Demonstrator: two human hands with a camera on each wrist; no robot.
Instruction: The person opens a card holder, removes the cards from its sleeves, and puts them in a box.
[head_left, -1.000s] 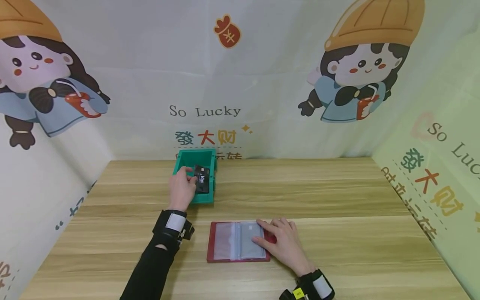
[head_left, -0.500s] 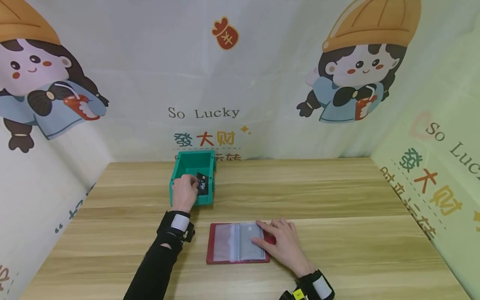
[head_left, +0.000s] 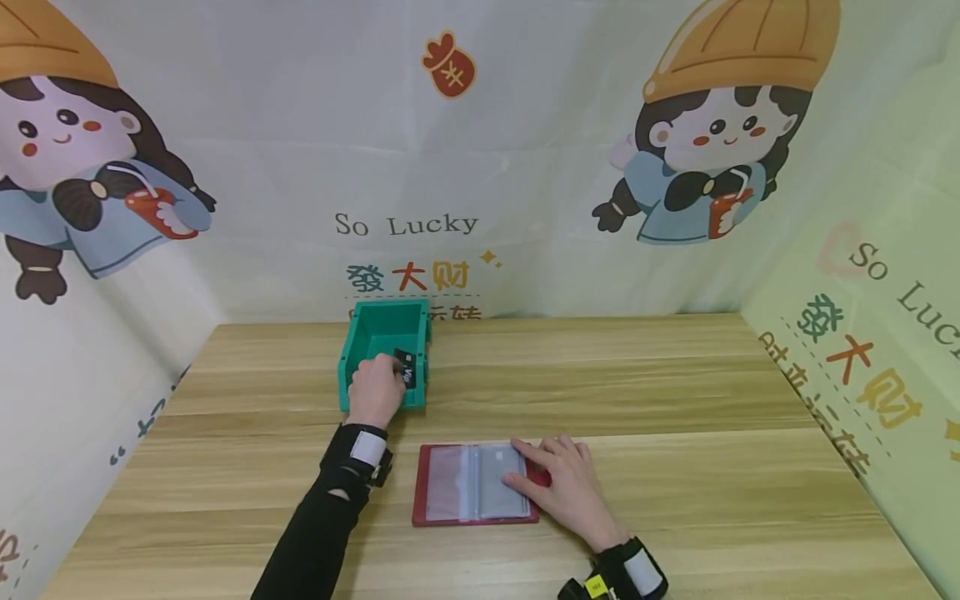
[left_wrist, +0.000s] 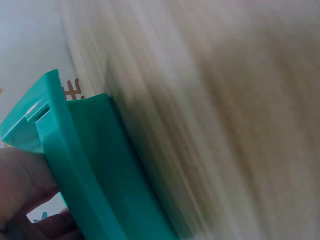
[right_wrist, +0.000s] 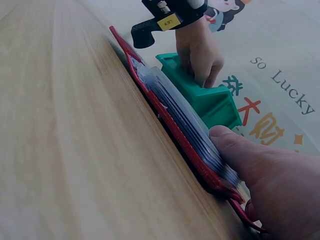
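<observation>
My left hand (head_left: 377, 390) reaches down into a green plastic bin (head_left: 347, 367), fingers bent and their tips hidden. A black card with white lettering (head_left: 407, 367) lies in the bin right beside those fingers, partly covered by them. Whether they pinch it cannot be seen. In the left wrist view the thumb and fingers (left_wrist: 22, 182) show behind the bin's wall. An open red card holder (head_left: 422, 487) with clear sleeves (head_left: 447, 483) lies on the table. On its right page rest the thumb and index finger of my right hand (head_left: 566, 487), spread apart and fairly straight.
The wooden table (head_left: 675, 400) runs back to a printed cloth wall (head_left: 555, 183). Another printed cloth (head_left: 885, 275) bounds the right side. The bin stands near the table's rear edge, behind and left of the card holder.
My left hand has moved slightly right and deeper into the bin, closer to the black card. The card's visible part has become smaller and sits lower. My right hand stays on the card holder.
</observation>
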